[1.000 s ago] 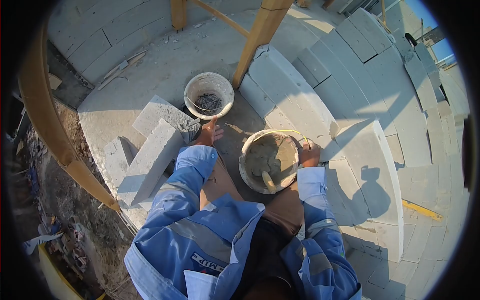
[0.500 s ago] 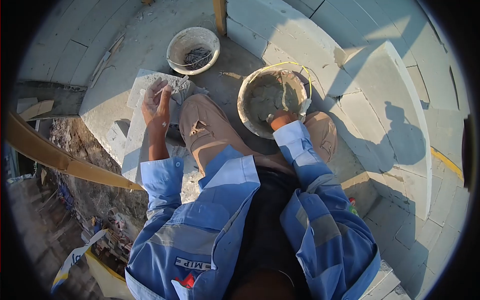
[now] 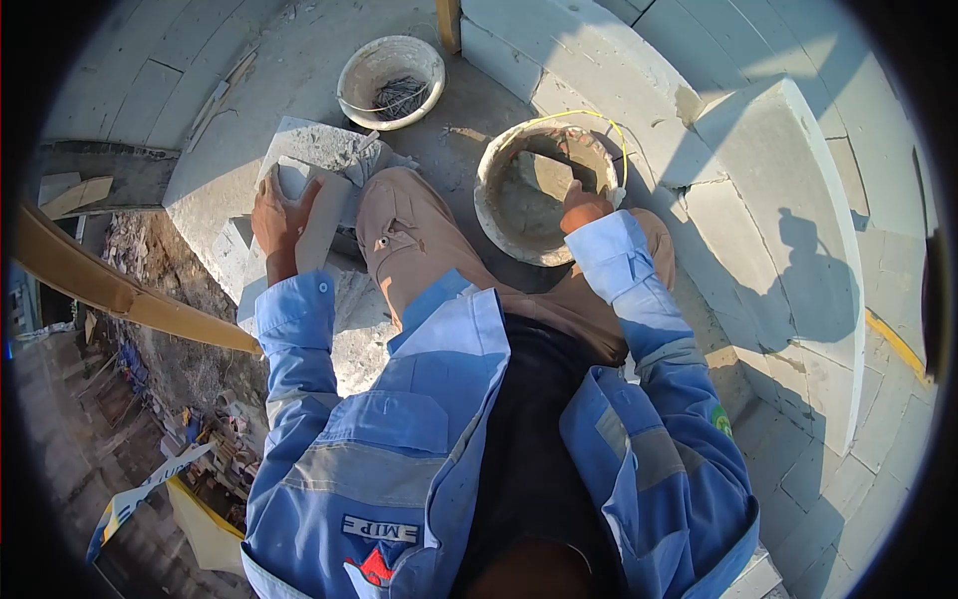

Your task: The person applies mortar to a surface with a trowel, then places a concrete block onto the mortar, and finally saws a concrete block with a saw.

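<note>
My left hand (image 3: 280,217) is on top of a pale grey block (image 3: 324,215), with thumb and fingers closed around a small whitish block piece (image 3: 294,178). On the right, a mortar bucket (image 3: 486,215) with a yellow handle stands between my knees, holding wet grey mortar. My right hand (image 3: 584,207) reaches over its near right rim, fingers wrapped round the handle end of a trowel. The flat trowel blade (image 3: 547,176), smeared with mortar, shows inside the bucket; its handle is hidden in my fist.
A second bucket (image 3: 431,68) with dark nails or wire pieces stands ahead, beyond the block. A curved block wall (image 3: 738,230) rises on the right. To the left, past a curved brown rail (image 3: 130,304), the ground drops away to rubble below.
My left hand has lowered onto the block and closed around the small piece. My right hand has risen from the mortar, bringing the trowel blade into sight.
</note>
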Demonstrator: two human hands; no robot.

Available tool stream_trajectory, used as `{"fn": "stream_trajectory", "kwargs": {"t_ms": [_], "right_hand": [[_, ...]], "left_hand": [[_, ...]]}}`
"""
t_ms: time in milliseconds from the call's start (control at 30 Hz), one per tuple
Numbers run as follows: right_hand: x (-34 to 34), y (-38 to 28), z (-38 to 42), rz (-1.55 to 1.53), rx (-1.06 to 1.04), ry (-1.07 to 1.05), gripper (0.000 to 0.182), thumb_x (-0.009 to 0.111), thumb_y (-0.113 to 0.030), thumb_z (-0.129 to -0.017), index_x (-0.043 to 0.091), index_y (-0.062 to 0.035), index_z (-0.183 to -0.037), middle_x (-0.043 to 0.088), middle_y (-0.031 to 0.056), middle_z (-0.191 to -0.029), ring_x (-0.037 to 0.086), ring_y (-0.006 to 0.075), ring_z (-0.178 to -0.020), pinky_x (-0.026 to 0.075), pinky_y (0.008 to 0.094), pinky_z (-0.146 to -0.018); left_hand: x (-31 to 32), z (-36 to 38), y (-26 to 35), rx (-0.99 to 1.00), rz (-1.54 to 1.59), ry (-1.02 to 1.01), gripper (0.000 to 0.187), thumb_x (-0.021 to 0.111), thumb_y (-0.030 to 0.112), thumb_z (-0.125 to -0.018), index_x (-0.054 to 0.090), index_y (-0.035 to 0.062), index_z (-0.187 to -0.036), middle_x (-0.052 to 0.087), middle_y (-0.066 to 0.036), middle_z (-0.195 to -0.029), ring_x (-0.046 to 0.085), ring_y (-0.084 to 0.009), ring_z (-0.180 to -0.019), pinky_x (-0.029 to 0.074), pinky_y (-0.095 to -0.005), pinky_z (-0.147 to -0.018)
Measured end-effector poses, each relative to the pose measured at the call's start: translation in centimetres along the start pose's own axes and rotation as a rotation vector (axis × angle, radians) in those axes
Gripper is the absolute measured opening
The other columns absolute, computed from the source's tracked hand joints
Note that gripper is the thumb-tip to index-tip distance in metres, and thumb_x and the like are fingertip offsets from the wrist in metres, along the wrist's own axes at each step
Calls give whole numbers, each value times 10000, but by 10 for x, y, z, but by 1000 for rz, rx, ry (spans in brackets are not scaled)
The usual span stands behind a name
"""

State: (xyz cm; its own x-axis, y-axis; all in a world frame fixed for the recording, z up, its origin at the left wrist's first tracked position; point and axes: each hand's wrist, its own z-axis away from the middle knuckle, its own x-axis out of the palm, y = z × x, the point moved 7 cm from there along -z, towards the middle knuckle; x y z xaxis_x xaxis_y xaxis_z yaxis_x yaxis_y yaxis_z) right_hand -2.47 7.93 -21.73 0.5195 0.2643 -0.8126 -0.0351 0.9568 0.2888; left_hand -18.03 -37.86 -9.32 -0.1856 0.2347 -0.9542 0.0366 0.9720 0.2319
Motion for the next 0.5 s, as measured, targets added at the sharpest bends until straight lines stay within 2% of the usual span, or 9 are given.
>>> {"fn": "stream_trajectory", "kwargs": {"t_ms": [67, 133, 167, 233, 267, 300, 367, 400, 500], "right_hand": [[3, 18, -17, -325, 196, -22, 272, 567, -159, -932, 671, -8, -1133, 740, 164, -1028, 727, 284, -968, 589, 412, -766], [-3, 12, -6, -212, -38, 145, 249, 575, -173, -921, 674, -24, -1095, 751, 140, -914, 741, 300, -866, 589, 396, -716], [-5, 7, -9, -157, 36, 106, 217, 576, -166, -918, 675, -32, -1057, 751, 135, -928, 741, 284, -879, 590, 382, -713], [24, -7, -25, -109, -22, 99, 191, 586, -175, -917, 678, -52, -1030, 754, 114, -929, 746, 262, -870, 594, 382, -708], [8, -17, -12, -101, -40, 135, 179, 603, -198, -912, 685, -58, -986, 753, 110, -922, 747, 257, -879, 594, 382, -708], [22, -15, -23, -239, -1, 64, 207, 698, -158, -769, 713, -53, -947, 740, 166, -896, 731, 338, -874, 585, 424, -728], [22, -19, -22, -241, -110, -2, 231, 709, -171, -752, 705, -46, -947, 739, 174, -933, 734, 333, -874, 587, 432, -725], [40, -20, -32, -142, 2, -88, 293, 711, -314, -808, 703, -80, -985, 728, 134, -989, 723, 318, -948, 565, 445, -805], [63, -27, -35, -150, -62, 4, 315, 712, -342, -815, 701, -82, -993, 717, 138, -1022, 717, 319, -954, 561, 442, -809]], "left_hand": [[3, 0, 1, -2, -16, -3, 923, 734, 670, -734, 544, 18, -1360, 631, -198, -1274, 636, -368, -1136, 517, -450, -939], [4, -1, -5, 11, -13, 9, 903, 737, 663, -737, 552, 23, -1348, 640, -189, -1251, 640, -361, -1118, 519, -446, -927], [3, 0, -4, 0, 1, -2, 888, 736, 659, -742, 555, 27, -1340, 648, -184, -1211, 644, -360, -1084, 521, -449, -909], [2, 3, -6, -19, -3, -25, 883, 734, 652, -745, 537, 39, -1349, 632, -176, -1202, 633, -353, -1085, 507, -437, -920], [5, 2, -9, -32, 37, -47, 893, 741, 654, -733, 524, 59, -1363, 624, -162, -1211, 620, -343, -1109, 487, -440, -944], [7, 3, -11, -33, 33, -7, 906, 751, 654, -719, 512, 81, -1379, 625, -153, -1196, 613, -333, -1117, 475, -452, -952], [4, 3, -11, -89, 33, -84, 923, 746, 669, -712, 501, 95, -1392, 626, -155, -1163, 616, -324, -1103, 474, -441, -928], [4, 3, -11, -73, 45, -73, 912, 744, 671, -710, 510, 91, -1375, 626, -154, -1157, 618, -324, -1097, 475, -432, -914], [1, 4, -8, -108, 36, -116, 897, 741, 664, -714, 527, 78, -1359, 622, -154, -1199, 605, -323, -1133, 471, -443, -953]]}}
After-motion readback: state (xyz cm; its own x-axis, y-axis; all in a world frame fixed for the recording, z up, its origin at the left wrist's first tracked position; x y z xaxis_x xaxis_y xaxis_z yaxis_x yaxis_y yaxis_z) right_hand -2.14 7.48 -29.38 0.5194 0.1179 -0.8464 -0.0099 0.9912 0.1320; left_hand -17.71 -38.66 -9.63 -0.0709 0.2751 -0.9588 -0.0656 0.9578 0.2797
